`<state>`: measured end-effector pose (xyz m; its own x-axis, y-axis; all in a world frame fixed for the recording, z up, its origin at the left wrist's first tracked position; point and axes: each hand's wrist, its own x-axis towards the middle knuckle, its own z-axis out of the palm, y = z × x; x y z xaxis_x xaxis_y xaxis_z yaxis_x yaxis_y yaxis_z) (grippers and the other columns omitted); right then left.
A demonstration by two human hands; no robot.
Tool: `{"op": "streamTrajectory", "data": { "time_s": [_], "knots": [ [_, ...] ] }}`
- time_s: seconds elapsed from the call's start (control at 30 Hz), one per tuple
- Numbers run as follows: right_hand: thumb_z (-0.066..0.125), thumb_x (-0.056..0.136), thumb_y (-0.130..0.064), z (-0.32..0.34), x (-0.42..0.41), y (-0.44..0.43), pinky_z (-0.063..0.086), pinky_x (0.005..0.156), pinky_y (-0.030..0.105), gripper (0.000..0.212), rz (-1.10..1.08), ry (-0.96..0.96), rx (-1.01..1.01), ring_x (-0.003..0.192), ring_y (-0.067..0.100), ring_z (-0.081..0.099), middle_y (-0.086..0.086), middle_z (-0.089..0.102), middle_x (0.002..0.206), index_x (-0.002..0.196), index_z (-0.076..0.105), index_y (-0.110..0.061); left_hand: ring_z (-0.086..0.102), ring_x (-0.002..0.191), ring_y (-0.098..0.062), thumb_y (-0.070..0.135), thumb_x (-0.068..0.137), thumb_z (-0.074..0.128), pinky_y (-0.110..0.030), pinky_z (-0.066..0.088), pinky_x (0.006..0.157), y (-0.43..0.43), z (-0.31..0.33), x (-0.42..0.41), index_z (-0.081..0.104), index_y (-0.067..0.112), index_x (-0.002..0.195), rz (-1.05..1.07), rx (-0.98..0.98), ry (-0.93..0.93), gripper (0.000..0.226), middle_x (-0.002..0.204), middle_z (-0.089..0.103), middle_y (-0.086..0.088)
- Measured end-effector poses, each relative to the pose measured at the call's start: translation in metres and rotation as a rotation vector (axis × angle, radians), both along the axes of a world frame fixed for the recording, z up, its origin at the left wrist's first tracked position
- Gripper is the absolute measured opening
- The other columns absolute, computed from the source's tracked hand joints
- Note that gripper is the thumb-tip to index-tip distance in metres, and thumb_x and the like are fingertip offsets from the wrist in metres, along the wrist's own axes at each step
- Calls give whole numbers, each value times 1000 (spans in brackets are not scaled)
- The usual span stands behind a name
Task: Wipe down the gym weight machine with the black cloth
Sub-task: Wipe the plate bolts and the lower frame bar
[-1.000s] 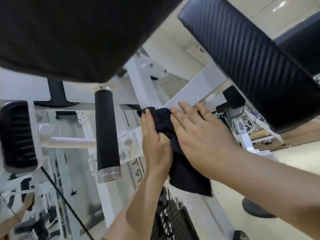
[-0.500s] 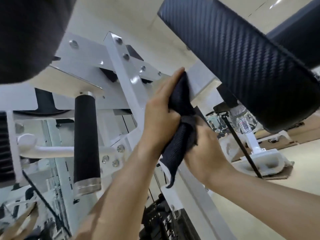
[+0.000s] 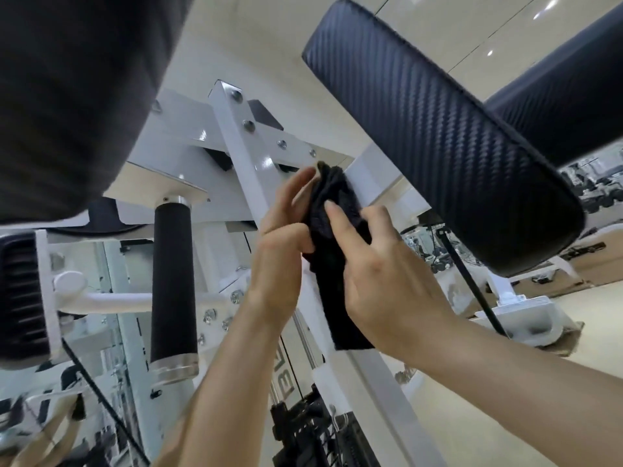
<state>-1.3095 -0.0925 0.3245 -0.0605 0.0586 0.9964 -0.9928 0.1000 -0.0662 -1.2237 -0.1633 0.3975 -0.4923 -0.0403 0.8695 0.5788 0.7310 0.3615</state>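
Observation:
The black cloth (image 3: pixel 337 251) is bunched against the white slanted beam (image 3: pixel 242 163) of the weight machine, its loose end hanging down the beam. My left hand (image 3: pixel 283 237) grips the cloth's left side, thumb and fingers curled into it. My right hand (image 3: pixel 381 274) holds the cloth from the right, with the index finger lying over its top fold and the other fingers curled behind it. The cloth's top reaches the joint where a second white bar meets the beam.
A black carbon-pattern pad (image 3: pixel 438 143) hangs close above on the right and another dark pad (image 3: pixel 77 96) on the left. A black foam handle (image 3: pixel 172 284) hangs left of my hands. The weight stack (image 3: pixel 313 429) sits below. More gym equipment stands far right.
Both hands slid the cloth up the white beam a second ago, then eased slightly down. My right hand has come round over the front of the cloth.

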Motion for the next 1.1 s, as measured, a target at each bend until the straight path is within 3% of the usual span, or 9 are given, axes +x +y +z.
{"op": "streamTrajectory", "data": {
  "time_s": [0.13, 0.2, 0.33, 0.57, 0.73, 0.87, 0.97, 1.03, 1.1],
  "knots": [
    [55, 80, -25, -9, 4, -5, 29, 51, 28, 71, -105, -79, 80, 53, 19, 32, 14, 50, 104, 145, 36, -5, 53, 123, 0, 26, 93, 41, -29, 41, 106, 23, -2, -15, 56, 21, 135, 138, -54, 50, 45, 132, 60, 11],
    [50, 74, -31, -11, 8, -8, 27, 52, 28, 71, -91, -137, 45, 57, 17, 26, 10, 51, 98, 139, 39, -6, 53, 125, -9, 28, 93, 39, -40, 38, 111, 35, 7, -29, 56, 17, 135, 228, -130, 106, 46, 132, 61, 4],
    [67, 63, -27, -11, -1, -10, 40, 53, 35, 66, -235, -86, 72, 66, 29, 52, 16, 56, 94, 123, 53, -3, 55, 124, -16, 9, 86, 39, -42, 40, 110, 33, 20, -41, 57, 8, 133, 203, -236, 129, 51, 130, 63, -4],
    [55, 68, -22, -21, 1, -14, 41, 72, 42, 56, -376, 114, 230, 104, 31, 47, 14, 54, 115, 124, 60, -24, 41, 136, -4, -5, 86, 35, -35, 32, 115, -47, -30, -16, 49, 16, 140, 432, -289, 279, 59, 144, 49, 5],
    [22, 80, -19, -21, 7, -19, 41, 99, 52, 62, -473, 303, 295, 138, 29, 34, 19, 47, 144, 121, 64, -1, 40, 138, -12, 1, 94, 39, -40, 34, 114, -55, -43, -13, 46, 13, 142, 499, -333, 338, 50, 146, 47, -1],
    [17, 86, -19, -26, 13, -41, 28, 111, 52, 65, -623, 345, 462, 143, 35, 29, 26, 36, 149, 133, 50, 9, 45, 128, 0, 12, 98, 38, -23, 38, 108, -59, -48, 2, 43, 15, 143, 565, -292, 313, 46, 142, 49, 7],
    [1, 86, -21, -24, 32, -62, 6, 120, 51, 71, -803, 398, 524, 148, 39, 0, 26, 5, 158, 149, 16, 7, 53, 120, -13, 9, 100, 40, -10, 40, 93, -81, -60, 23, 37, 9, 145, 654, -257, 197, 45, 140, 51, -5],
    [-2, 85, -23, -16, 42, -71, 0, 120, 51, 71, -795, 380, 511, 147, 39, -12, 25, -9, 159, 150, -6, 5, 58, 110, -22, 8, 95, 45, -20, 45, 85, -103, -69, 36, 40, 16, 142, 881, -319, 98, 48, 130, 57, -3],
    [3, 88, -23, -3, 44, -85, 4, 121, 48, 68, -779, 377, 467, 148, 38, -5, 23, -1, 160, 152, 0, 1, 56, 104, -24, -2, 88, 45, -33, 47, 82, -117, -75, 49, 38, 19, 141, 1016, -371, -9, 58, 124, 57, -4]
  ]
}}
